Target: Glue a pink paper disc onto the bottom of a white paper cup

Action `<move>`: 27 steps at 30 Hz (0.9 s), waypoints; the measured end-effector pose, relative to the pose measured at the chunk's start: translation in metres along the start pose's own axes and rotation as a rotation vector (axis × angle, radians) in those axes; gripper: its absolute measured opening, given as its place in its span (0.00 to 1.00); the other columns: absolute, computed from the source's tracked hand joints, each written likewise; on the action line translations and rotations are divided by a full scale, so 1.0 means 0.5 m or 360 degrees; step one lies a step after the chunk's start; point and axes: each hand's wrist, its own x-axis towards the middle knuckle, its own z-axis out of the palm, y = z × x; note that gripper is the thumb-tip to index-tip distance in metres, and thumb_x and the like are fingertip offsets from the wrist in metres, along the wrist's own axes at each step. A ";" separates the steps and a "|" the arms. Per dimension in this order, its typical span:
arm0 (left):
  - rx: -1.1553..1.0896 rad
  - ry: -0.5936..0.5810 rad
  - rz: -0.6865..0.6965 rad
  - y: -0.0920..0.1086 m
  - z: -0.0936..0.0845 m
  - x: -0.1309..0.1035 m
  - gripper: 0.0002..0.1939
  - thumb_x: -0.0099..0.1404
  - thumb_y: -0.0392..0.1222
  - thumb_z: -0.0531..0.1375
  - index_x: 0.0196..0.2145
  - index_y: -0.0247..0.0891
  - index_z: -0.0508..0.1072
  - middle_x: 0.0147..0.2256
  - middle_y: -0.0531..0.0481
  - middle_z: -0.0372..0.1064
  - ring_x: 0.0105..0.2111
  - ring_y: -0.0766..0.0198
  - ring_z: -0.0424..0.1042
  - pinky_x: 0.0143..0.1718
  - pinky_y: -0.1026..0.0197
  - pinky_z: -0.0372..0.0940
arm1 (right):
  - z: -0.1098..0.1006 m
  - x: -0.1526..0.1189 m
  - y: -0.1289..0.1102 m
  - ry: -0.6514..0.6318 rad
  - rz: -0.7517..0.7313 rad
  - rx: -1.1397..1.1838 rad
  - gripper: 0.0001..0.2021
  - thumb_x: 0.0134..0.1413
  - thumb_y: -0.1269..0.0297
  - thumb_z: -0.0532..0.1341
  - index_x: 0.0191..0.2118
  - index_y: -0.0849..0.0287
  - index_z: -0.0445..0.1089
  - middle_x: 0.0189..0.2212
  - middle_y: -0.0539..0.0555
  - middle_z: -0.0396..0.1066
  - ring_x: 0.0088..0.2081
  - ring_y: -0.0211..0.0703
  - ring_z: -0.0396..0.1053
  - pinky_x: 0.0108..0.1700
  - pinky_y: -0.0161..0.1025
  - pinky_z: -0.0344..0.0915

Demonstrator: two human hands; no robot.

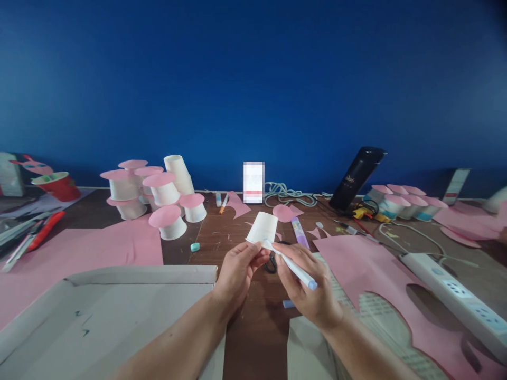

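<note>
In the middle of the head view, my left hand (242,270) is closed on the rim of a white paper cup (263,228), which is tilted with its base away from me. My right hand (307,279) grips a white marker with a light blue end (298,273). The marker's tip end is close to the cup's rim; whether it touches cannot be made out. Beneath my hands, dark scissor handles (271,264) show in part. A light blue marker cap (289,304) lies on the table near my right wrist.
White cups with pink paper discs (160,190) stand stacked at left; more capped cups (407,203) sit at right. A cardboard tray (138,274), pink paper (364,258), a power strip (455,295), a leaning black flask (356,179) and a phone (254,182) surround the workspace.
</note>
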 end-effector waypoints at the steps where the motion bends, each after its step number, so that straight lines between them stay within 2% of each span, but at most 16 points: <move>1: 0.0022 0.0004 0.0005 0.001 0.000 0.000 0.08 0.55 0.40 0.66 0.26 0.31 0.76 0.27 0.48 0.72 0.30 0.70 0.71 0.37 0.68 0.67 | 0.000 0.000 -0.001 0.0006 -0.0020 -0.0012 0.18 0.56 0.75 0.56 0.52 0.57 0.66 0.39 0.55 0.72 0.39 0.43 0.70 0.40 0.42 0.70; 9: 0.0202 -0.0003 0.0072 0.003 0.002 -0.004 0.10 0.55 0.42 0.66 0.24 0.32 0.75 0.26 0.48 0.71 0.30 0.69 0.70 0.38 0.67 0.65 | -0.001 0.005 -0.009 0.0008 -0.0199 -0.0055 0.20 0.54 0.77 0.57 0.53 0.57 0.65 0.38 0.55 0.72 0.38 0.43 0.70 0.39 0.42 0.71; 14: 0.0299 -0.0004 0.0138 0.003 -0.002 -0.003 0.11 0.54 0.44 0.66 0.24 0.33 0.75 0.26 0.48 0.71 0.29 0.68 0.69 0.39 0.64 0.64 | 0.000 0.009 -0.014 0.0034 -0.0188 -0.0054 0.16 0.55 0.75 0.57 0.49 0.57 0.68 0.34 0.55 0.71 0.36 0.43 0.70 0.36 0.40 0.72; 16: 0.0329 0.0009 0.0147 0.003 -0.004 -0.002 0.11 0.54 0.44 0.66 0.24 0.33 0.75 0.26 0.48 0.71 0.29 0.68 0.69 0.38 0.64 0.64 | 0.000 0.008 -0.013 0.0031 -0.0193 -0.0032 0.18 0.54 0.76 0.57 0.51 0.57 0.67 0.35 0.56 0.71 0.37 0.43 0.70 0.37 0.41 0.72; 21: 0.0199 0.0004 0.0112 0.004 -0.004 -0.001 0.10 0.54 0.42 0.66 0.23 0.32 0.74 0.25 0.49 0.71 0.29 0.69 0.70 0.37 0.67 0.65 | -0.001 0.003 -0.010 -0.0008 -0.0171 0.0072 0.22 0.53 0.79 0.57 0.54 0.57 0.64 0.39 0.55 0.72 0.40 0.43 0.69 0.40 0.43 0.71; 27: -0.0017 -0.0030 0.0061 0.004 0.000 -0.002 0.08 0.54 0.41 0.67 0.25 0.31 0.75 0.26 0.49 0.71 0.29 0.70 0.70 0.36 0.68 0.66 | 0.002 0.000 -0.007 -0.0012 -0.0108 0.0101 0.21 0.54 0.78 0.57 0.54 0.56 0.64 0.40 0.55 0.71 0.41 0.43 0.69 0.42 0.43 0.71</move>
